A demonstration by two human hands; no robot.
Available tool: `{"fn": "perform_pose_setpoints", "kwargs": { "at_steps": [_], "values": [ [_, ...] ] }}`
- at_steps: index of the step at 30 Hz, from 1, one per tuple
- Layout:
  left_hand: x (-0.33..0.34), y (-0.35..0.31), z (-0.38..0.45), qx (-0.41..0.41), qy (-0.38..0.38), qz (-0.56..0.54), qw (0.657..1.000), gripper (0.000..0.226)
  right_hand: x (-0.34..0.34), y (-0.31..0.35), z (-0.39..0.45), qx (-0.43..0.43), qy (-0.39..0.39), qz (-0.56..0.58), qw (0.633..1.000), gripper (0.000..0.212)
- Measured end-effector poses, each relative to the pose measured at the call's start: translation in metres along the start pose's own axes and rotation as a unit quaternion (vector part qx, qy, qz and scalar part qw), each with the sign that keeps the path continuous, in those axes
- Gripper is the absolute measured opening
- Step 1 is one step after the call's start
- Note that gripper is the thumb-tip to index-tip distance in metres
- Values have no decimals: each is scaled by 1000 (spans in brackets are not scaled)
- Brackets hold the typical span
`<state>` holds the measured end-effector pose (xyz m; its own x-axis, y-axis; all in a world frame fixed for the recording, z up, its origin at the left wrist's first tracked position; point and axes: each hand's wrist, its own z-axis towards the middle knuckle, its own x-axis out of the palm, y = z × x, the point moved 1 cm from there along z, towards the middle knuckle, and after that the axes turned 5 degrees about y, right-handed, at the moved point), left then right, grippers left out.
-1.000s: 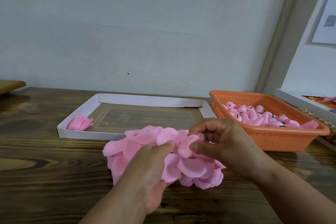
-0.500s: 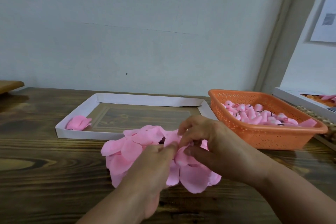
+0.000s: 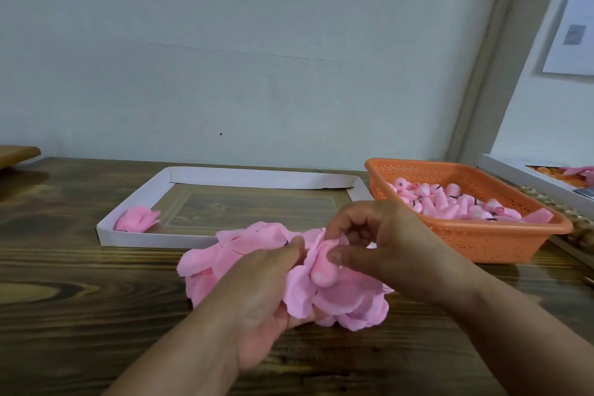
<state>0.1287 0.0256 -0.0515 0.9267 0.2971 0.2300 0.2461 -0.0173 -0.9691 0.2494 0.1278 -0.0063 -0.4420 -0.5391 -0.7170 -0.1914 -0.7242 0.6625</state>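
A soft heap of pink petals (image 3: 340, 299) is held just over the near middle of the wooden table (image 3: 80, 292). The petals are thin, matte, rounded pieces with limp, curling rims, overlapping like scales. The left hand (image 3: 257, 286) cups the heap from below, thumb laid over the top and fingers curled under it in a grip. The right hand (image 3: 395, 247) pinches a small rounded bud (image 3: 323, 272) between thumb and bent forefinger, with a petal folded partly around it. The bud looks smooth and foam-like, paler at its tip.

Behind the hands lies a shallow white cardboard tray (image 3: 135, 236) with low walls and one crumpled pink clump (image 3: 136, 219) in its left corner. Just beside the tray on the right stands an orange plastic basket (image 3: 501, 244) with perforated walls, holding many more pink pieces (image 3: 450, 206). The right hand's knuckles come near the basket's front wall — close, not touching. Left of the heap, dark, strongly grained wood runs wide toward the table's near edge.
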Motion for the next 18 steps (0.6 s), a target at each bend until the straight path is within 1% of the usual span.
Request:
{"fn": "perform_pose_setpoints", "kwargs": {
  "at_steps": [1, 4, 6, 10, 13, 15, 18],
  "values": [
    [-1, 0, -1, -4, 1, 0, 1000, 24, 0, 1, 0, 0, 1, 3, 1000, 15],
    [1, -3, -3, 3, 43, 20, 999, 9, -1, 1, 0, 10, 0, 21, 1000, 17],
    [2, -2, -3, 8, 55, 6, 998, 11, -1, 0, 0, 21, -3, 47, 999, 16],
    [-1, 4, 2, 5, 43, -35, 998, 15, -1, 0, 0, 39, -16, 89, 995, 14],
    [-1, 8, 3, -3, 29, -54, 998, 26, 1, 2, 1, 43, -42, 103, 993, 15],
    [0, 9, 3, -5, 24, -56, 998, 31, 3, 0, 1, 44, -45, 131, 989, 16],
    [-1, 8, 1, -3, 24, -51, 998, 21, 3, -6, 0, 56, -7, 228, 972, 30]
  ]
}}
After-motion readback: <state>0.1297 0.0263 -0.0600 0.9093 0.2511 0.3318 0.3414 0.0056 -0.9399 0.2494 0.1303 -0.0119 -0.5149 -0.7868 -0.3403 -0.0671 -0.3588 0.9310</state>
